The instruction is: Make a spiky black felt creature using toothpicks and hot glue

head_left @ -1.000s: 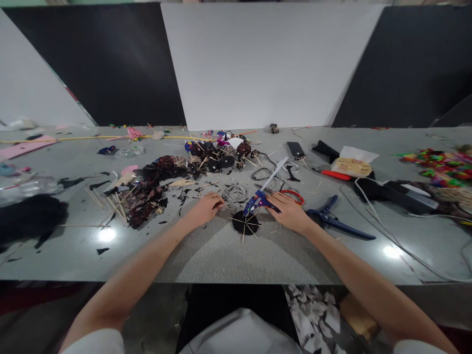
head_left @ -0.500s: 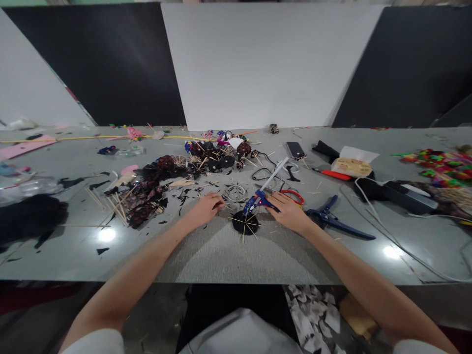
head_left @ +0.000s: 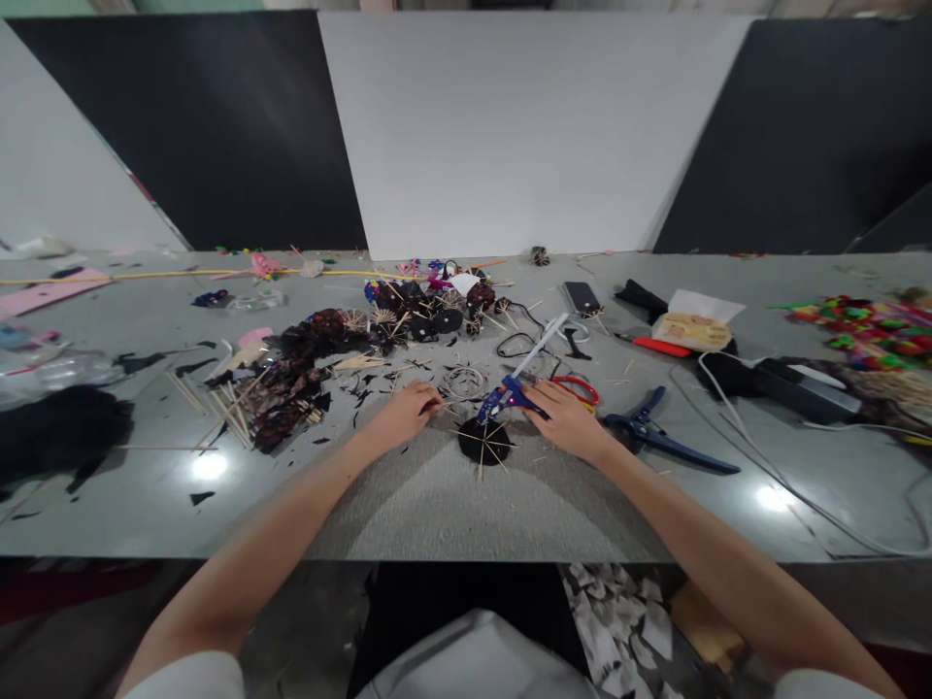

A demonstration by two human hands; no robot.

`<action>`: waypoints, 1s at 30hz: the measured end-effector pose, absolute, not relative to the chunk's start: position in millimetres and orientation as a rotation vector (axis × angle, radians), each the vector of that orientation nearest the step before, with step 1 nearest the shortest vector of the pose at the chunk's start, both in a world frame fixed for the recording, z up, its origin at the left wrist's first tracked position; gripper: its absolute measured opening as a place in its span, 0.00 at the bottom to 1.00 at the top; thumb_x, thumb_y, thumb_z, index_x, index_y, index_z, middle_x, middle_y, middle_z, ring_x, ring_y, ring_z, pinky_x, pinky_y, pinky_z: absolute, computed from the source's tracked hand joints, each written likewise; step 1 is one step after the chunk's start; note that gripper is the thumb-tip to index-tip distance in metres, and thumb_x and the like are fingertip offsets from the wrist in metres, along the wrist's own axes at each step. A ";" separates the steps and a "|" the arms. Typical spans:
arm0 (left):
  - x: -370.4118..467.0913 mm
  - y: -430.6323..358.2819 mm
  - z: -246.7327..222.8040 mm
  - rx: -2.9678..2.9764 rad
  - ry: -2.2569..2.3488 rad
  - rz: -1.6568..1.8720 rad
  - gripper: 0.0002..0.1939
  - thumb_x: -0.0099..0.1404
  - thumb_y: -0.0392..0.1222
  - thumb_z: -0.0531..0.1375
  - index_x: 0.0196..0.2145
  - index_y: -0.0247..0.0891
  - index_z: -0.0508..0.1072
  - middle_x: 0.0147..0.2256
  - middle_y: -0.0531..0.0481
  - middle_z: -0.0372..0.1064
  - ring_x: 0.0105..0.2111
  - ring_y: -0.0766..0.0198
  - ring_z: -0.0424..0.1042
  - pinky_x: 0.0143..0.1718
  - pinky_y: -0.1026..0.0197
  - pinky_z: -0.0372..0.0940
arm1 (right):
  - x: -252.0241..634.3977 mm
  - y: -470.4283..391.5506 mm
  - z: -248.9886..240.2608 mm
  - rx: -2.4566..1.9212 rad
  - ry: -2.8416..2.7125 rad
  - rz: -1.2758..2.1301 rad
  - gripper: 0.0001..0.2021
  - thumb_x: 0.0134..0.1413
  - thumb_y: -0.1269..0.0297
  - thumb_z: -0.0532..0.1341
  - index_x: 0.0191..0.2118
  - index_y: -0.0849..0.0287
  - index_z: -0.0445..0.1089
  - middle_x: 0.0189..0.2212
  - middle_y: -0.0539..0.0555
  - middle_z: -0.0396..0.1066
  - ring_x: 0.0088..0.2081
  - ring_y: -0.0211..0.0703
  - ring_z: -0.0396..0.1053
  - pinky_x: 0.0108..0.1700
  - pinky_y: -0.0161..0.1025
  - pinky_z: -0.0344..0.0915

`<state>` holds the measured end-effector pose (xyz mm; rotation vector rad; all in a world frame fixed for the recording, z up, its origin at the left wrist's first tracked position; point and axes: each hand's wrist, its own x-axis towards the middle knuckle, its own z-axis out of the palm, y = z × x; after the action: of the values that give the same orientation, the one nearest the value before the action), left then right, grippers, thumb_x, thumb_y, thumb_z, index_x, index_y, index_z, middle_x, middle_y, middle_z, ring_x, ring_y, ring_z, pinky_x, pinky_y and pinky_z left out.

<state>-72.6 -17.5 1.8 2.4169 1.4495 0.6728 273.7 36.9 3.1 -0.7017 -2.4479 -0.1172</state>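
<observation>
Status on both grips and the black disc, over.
Right grip closed on blue glue gun, nozzle at black disc, contact unclear. Disc: thin sticks radiating. Left grip curled near disc, hold unclear. Blue tool off right, clear of disc.

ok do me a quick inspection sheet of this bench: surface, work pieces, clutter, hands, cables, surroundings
Surface: grey table, littered with black scraps and loose sticks
Job's things: blue glue gun, its front end at a black disc with sticks radiating across it
Clutter: phone, blue cutter-like tool, dark fabric heap
Hands: right hand grips the glue gun; left hand beside the disc, contents unclear
Cables: white cable trails at right
Surroundings: white panel behind; torn paper below the table
</observation>
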 end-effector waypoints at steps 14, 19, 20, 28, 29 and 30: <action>-72.1 -17.8 1.1 2.412 1.448 0.677 0.10 0.74 0.37 0.54 0.42 0.40 0.76 0.42 0.46 0.75 0.49 0.54 0.71 0.55 0.51 0.67 | 271.2 37.5 4.3 -0.704 -2.472 -0.131 0.18 0.71 0.66 0.56 0.63 0.58 0.70 0.51 0.61 0.77 0.55 0.55 0.75 0.59 0.59 0.73; -72.1 -18.2 2.0 2.409 1.431 0.700 0.10 0.74 0.36 0.55 0.42 0.39 0.76 0.42 0.45 0.75 0.49 0.54 0.71 0.54 0.51 0.67 | 269.7 37.7 5.5 -0.688 -2.472 -0.123 0.18 0.71 0.66 0.56 0.62 0.58 0.70 0.52 0.62 0.77 0.54 0.55 0.75 0.58 0.59 0.74; -72.1 -18.2 2.0 2.406 1.433 0.699 0.10 0.74 0.36 0.55 0.42 0.40 0.77 0.42 0.45 0.75 0.49 0.54 0.71 0.55 0.51 0.67 | 269.5 37.8 5.4 -0.686 -2.468 -0.119 0.18 0.70 0.66 0.56 0.62 0.58 0.70 0.52 0.62 0.77 0.54 0.56 0.74 0.59 0.59 0.74; -72.2 -16.0 -1.3 2.397 1.443 0.710 0.09 0.73 0.36 0.56 0.42 0.41 0.77 0.43 0.45 0.76 0.50 0.54 0.72 0.56 0.50 0.67 | 266.7 36.6 7.4 -0.693 -2.456 -0.097 0.18 0.70 0.65 0.56 0.61 0.57 0.71 0.51 0.62 0.77 0.53 0.55 0.75 0.57 0.57 0.74; -72.4 -15.9 -1.7 2.397 1.440 0.713 0.09 0.73 0.36 0.56 0.42 0.41 0.77 0.42 0.45 0.76 0.49 0.54 0.72 0.56 0.51 0.67 | 266.5 36.5 7.6 -0.692 -2.457 -0.104 0.17 0.71 0.65 0.56 0.61 0.58 0.71 0.51 0.62 0.77 0.53 0.55 0.75 0.57 0.57 0.74; -72.5 -15.9 -2.0 2.398 1.436 0.720 0.09 0.73 0.36 0.56 0.42 0.41 0.77 0.42 0.45 0.76 0.49 0.54 0.72 0.56 0.51 0.67 | 266.3 36.6 7.5 -0.690 -2.457 -0.113 0.17 0.71 0.65 0.56 0.61 0.58 0.71 0.51 0.62 0.77 0.53 0.56 0.75 0.57 0.58 0.74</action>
<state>-72.5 -15.9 -2.0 2.3980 1.4357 0.7202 266.3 36.6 7.5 -0.6901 -2.4570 -0.1132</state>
